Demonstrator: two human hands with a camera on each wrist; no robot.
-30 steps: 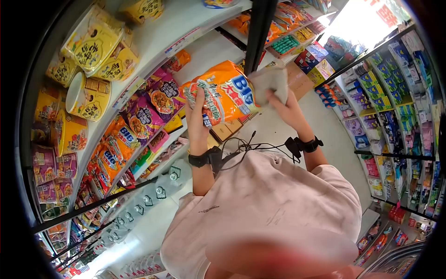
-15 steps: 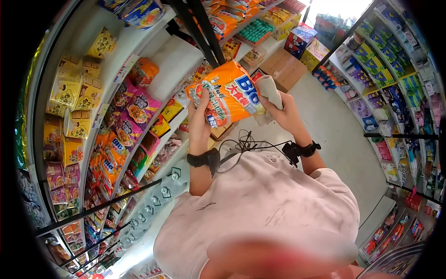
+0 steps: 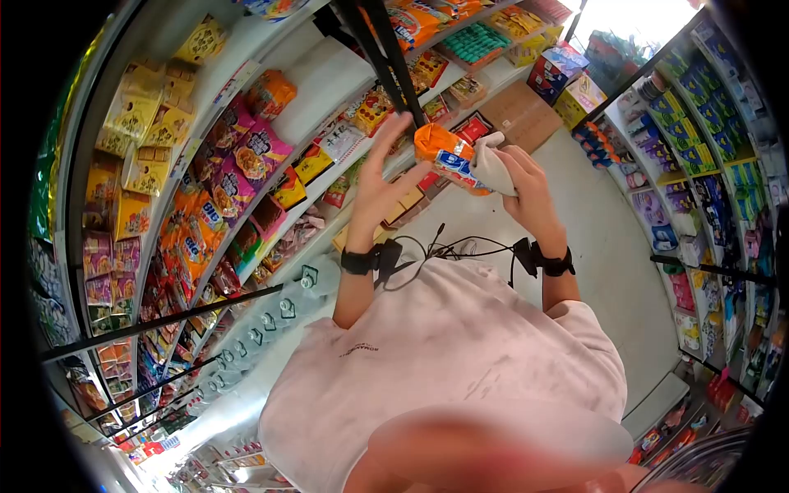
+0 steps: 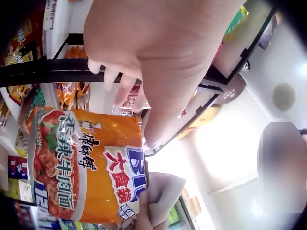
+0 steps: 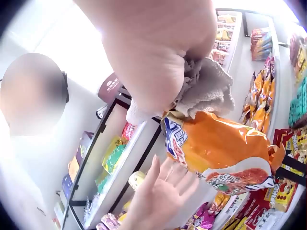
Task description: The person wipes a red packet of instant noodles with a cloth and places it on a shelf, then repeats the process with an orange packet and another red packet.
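An orange bag of instant noodles (image 3: pixel 448 156) with "BIG" printed on it hangs in front of the person's chest. The right hand (image 3: pixel 532 187) grips its end together with a grey cloth (image 3: pixel 493 167). In the right wrist view the cloth (image 5: pixel 208 88) bunches under that hand against the orange bag (image 5: pixel 225 148). The left hand (image 3: pixel 382 193) is off the bag, its fingers spread beside it. The left wrist view shows the printed front of the noodle bag (image 4: pixel 91 165) below the left hand (image 4: pixel 153 62), with the cloth (image 4: pixel 165 194) at its end.
Shelves at left hold orange noodle bags (image 3: pixel 193 234), purple noodle bags (image 3: pixel 259 152) and yellow packs (image 3: pixel 148 107). A black shelf post (image 3: pixel 378 57) stands just ahead of the hands. Large water bottles (image 3: pixel 288 308) line the lower left. A cardboard box (image 3: pixel 522 119) sits on the floor ahead.
The left hand has let go of the noodle bag and spread its fingers. The bag has turned from face-on to a narrower side view, held by the right hand with the cloth.
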